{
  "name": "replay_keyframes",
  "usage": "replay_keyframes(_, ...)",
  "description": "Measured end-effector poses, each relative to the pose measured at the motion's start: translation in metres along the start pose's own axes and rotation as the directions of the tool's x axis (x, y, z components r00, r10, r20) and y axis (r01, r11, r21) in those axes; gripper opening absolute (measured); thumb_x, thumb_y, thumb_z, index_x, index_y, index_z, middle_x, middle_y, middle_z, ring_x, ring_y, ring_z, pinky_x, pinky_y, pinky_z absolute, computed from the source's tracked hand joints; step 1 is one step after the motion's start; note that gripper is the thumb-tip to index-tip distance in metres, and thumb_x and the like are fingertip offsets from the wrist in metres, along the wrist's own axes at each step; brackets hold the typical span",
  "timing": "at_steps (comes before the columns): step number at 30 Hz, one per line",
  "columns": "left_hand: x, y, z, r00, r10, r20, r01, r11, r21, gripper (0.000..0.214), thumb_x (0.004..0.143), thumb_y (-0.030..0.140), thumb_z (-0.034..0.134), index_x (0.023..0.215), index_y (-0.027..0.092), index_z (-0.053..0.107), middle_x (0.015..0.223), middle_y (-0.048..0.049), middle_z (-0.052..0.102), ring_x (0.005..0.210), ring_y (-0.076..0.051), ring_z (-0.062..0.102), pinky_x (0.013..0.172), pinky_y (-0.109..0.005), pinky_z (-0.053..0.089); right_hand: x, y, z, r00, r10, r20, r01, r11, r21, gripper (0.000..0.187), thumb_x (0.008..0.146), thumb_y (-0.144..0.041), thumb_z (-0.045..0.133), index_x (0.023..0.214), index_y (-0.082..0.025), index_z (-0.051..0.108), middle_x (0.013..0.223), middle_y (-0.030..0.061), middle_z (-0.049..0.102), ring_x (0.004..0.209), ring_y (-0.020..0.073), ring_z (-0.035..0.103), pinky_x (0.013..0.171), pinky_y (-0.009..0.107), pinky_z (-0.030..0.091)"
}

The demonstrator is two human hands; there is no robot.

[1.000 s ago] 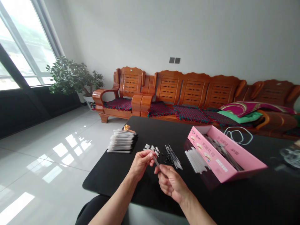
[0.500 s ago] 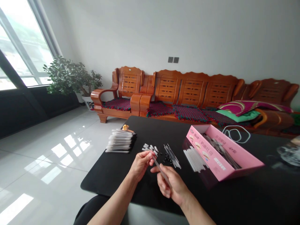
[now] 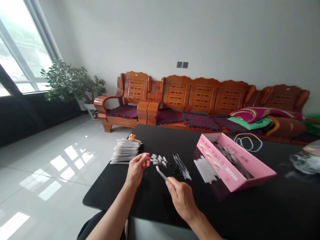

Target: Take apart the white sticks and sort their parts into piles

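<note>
My right hand point(image 3: 182, 197) is closed around a slim whitish pen barrel point(image 3: 163, 175), which tilts up to the left. A white piece like a cap sits at its far end. Close by on the left, my left hand point(image 3: 138, 167) has thumb and fingers pinched together, apart from the barrel; whatever they pinch is too small to make out. Several short white caps point(image 3: 160, 159) lie scattered just beyond the hands. To their right are small black plugs point(image 3: 177, 170) and a bunch of thin pen refills point(image 3: 182, 166).
White pens with dark ends point(image 3: 125, 151) are stacked at the table's left. White tubes point(image 3: 205, 170) lie beside a pink box point(image 3: 233, 166) holding dark grey strips or sticks. A white cable point(image 3: 250, 141) lies behind it. A wooden sofa point(image 3: 177, 95) stands beyond the black table point(image 3: 110, 190).
My hands have moved apart: the left went leftward off the barrel's end, and the right tilted over with the barrel. A white piece now shows at the barrel's tip. The view shifted slightly.
</note>
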State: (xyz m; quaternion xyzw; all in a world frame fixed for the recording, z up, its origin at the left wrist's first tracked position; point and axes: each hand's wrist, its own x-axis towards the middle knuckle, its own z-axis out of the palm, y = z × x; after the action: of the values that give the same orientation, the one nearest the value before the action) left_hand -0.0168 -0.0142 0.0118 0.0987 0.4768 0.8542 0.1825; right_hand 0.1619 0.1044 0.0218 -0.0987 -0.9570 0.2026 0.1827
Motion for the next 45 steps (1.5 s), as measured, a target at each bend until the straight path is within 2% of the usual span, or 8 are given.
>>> replay_keyframes(4, -0.006, -0.017, 0.001, 0.999, -0.005, 0.052, -0.020, 0.884, 0.467, 0.034, 0.072, 0.037, 0.069, 0.094, 0.011, 0.066, 0.058, -0.0008, 0.063, 0.046, -0.011, 0.057, 0.044, -0.020, 0.045, 0.018, 0.034, -0.009, 0.970, 0.219, -0.101, -0.229, 0.969, -0.091, 0.038, 0.097, -0.030, 0.026, 0.093, -0.021, 0.062, 0.072, 0.0041, 0.069, 0.071, 0.0164, 0.065, 0.060, 0.023, 0.034)
replay_keyframes(7, -0.005, -0.029, 0.000, 1.000, 0.020, 0.022, -0.030, 0.636, 0.771, 0.021, 0.075, 0.032, 0.064, 0.088, 0.016, 0.063, 0.050, 0.0031, 0.059, 0.039, -0.011, 0.053, 0.041, -0.019, 0.038, 0.029, 0.072, -0.013, 0.905, 0.404, -0.133, -0.424, 0.840, -0.339, 0.028, 0.092, -0.026, 0.036, 0.085, -0.018, 0.062, 0.071, 0.0089, 0.070, 0.070, 0.0215, 0.066, 0.058, 0.026, 0.034)
replay_keyframes(12, 0.002, -0.035, -0.008, 0.988, 0.130, 0.077, -0.110, 0.267, 0.957, 0.014, 0.074, 0.030, 0.066, 0.080, 0.019, 0.062, 0.056, 0.0029, 0.061, 0.052, -0.011, 0.058, 0.053, -0.020, 0.037, 0.027, 0.115, -0.007, 0.896, 0.426, -0.126, -0.428, 0.750, -0.504, 0.024, 0.090, -0.023, 0.041, 0.085, -0.014, 0.063, 0.076, 0.0125, 0.070, 0.071, 0.0237, 0.067, 0.058, 0.028, 0.037)
replay_keyframes(24, 0.004, -0.046, -0.017, 0.989, -0.044, 0.142, -0.105, 0.466, 0.879, 0.017, 0.069, 0.014, 0.065, 0.084, 0.019, 0.058, 0.059, 0.0065, 0.058, 0.042, -0.007, 0.052, 0.044, -0.017, 0.035, 0.029, 0.131, -0.004, 0.928, 0.332, -0.170, -0.370, 0.762, -0.532, 0.015, 0.086, -0.019, 0.049, 0.091, -0.015, 0.063, 0.075, 0.0091, 0.069, 0.072, 0.0219, 0.067, 0.058, 0.028, 0.037)
replay_keyframes(31, 0.008, -0.054, -0.008, 0.960, 0.145, 0.240, -0.276, 0.337, 0.900, 0.010, 0.074, 0.015, 0.062, 0.084, 0.018, 0.063, 0.068, 0.0018, 0.062, 0.059, -0.010, 0.057, 0.058, -0.020, 0.041, 0.032, 0.149, -0.002, 0.906, 0.342, -0.248, -0.422, 0.725, -0.544, 0.018, 0.087, -0.020, 0.047, 0.094, -0.015, 0.062, 0.074, 0.0093, 0.070, 0.069, 0.0227, 0.067, 0.055, 0.029, 0.035)
replay_keyframes(35, 0.009, -0.035, -0.014, 0.934, 0.209, 0.288, -0.328, 0.188, 0.926, 0.012, 0.075, 0.015, 0.062, 0.086, 0.019, 0.062, 0.075, 0.0008, 0.063, 0.068, -0.012, 0.058, 0.066, -0.021, 0.041, 0.033, 0.143, -0.002, 0.914, 0.304, -0.267, -0.404, 0.739, -0.540, 0.016, 0.088, -0.025, 0.049, 0.092, -0.015, 0.061, 0.071, 0.0078, 0.069, 0.067, 0.0216, 0.066, 0.054, 0.029, 0.032)
replay_keyframes(41, 0.013, 0.013, -0.052, 0.960, 0.251, 0.125, -0.088, -0.151, 0.985, 0.013, 0.079, 0.019, 0.057, 0.091, 0.023, 0.063, 0.098, -0.0032, 0.063, 0.084, -0.019, 0.062, 0.066, -0.025, 0.040, 0.036, 0.108, -0.009, 0.932, 0.241, -0.270, -0.347, 0.807, -0.479, 0.020, 0.091, -0.030, 0.045, 0.078, -0.020, 0.056, 0.066, 0.0027, 0.066, 0.061, 0.0164, 0.063, 0.053, 0.027, 0.025)
replay_keyframes(45, 0.015, 0.017, -0.066, 0.983, 0.176, 0.052, -0.007, -0.248, 0.969, 0.014, 0.079, 0.017, 0.054, 0.089, 0.022, 0.062, 0.097, -0.0048, 0.063, 0.085, -0.021, 0.062, 0.063, -0.025, 0.039, 0.034, 0.095, -0.012, 0.936, 0.240, -0.258, -0.337, 0.825, -0.454, 0.022, 0.091, -0.029, 0.044, 0.074, -0.020, 0.054, 0.067, 0.0027, 0.066, 0.059, 0.0152, 0.061, 0.053, 0.027, 0.023)
